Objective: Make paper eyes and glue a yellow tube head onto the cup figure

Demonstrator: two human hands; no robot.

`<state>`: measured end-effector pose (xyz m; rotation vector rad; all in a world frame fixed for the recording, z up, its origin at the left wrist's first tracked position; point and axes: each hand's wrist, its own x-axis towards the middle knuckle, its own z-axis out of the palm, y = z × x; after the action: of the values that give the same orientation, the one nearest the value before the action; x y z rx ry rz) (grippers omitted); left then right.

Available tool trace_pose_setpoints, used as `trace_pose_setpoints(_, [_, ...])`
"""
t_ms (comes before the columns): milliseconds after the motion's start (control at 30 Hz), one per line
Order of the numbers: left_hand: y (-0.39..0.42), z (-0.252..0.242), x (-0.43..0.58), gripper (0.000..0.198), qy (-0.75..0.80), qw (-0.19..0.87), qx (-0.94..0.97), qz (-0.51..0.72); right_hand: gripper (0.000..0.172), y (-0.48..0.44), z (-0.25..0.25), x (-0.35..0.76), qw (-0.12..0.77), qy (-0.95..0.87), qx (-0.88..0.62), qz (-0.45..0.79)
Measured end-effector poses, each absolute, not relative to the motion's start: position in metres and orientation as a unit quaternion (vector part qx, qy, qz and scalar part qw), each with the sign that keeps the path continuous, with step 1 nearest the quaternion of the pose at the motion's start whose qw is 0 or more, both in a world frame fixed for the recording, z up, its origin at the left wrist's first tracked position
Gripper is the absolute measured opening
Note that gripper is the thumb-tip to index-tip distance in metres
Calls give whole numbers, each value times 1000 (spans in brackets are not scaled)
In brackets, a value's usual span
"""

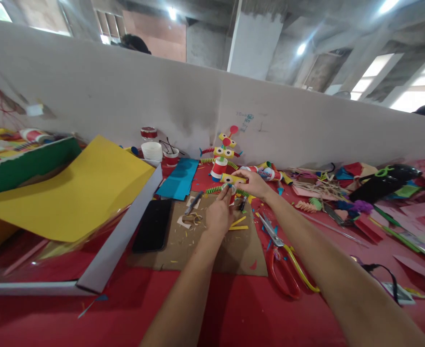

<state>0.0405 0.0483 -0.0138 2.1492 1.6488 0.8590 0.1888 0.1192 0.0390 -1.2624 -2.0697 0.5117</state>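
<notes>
Both my hands meet over a brown cardboard mat (215, 250) on the red table. My left hand (219, 214) is closed, its fingers pinching the lower part of a small paper figure (232, 185). That figure has a yellow band with googly eyes and green-yellow coiled paper arms. My right hand (253, 183) is closed on the figure's right side. A finished figure (222, 156) with red, yellow and white parts stands behind against the white partition.
A black phone (152, 224) lies left of the mat, with blue paper (179, 179) behind it. A yellow sheet (75, 190) lies on the left. Scissors (284, 250) lie right of the mat. Paper scraps, sticks and a black object (384, 183) crowd the right side.
</notes>
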Motion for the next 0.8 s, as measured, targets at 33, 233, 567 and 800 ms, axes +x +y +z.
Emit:
trace_pose_setpoints(33, [48,-14,40,57,572,147,750,298,31,119,40,188,322,-789,-487,192])
trace_pose_setpoints(233, [45,-11,39,54,580,129,747,298,33,118,45,187,300,-785,-516,165])
trace_pose_setpoints(567, [35,-2,37,37,601,99,724,323,36,114,54,193,300,-794,-502,164])
trace_pose_setpoints(800, [37,-5,37,36,599,112,719,335,38,116,53,192,305,-791,-502,172])
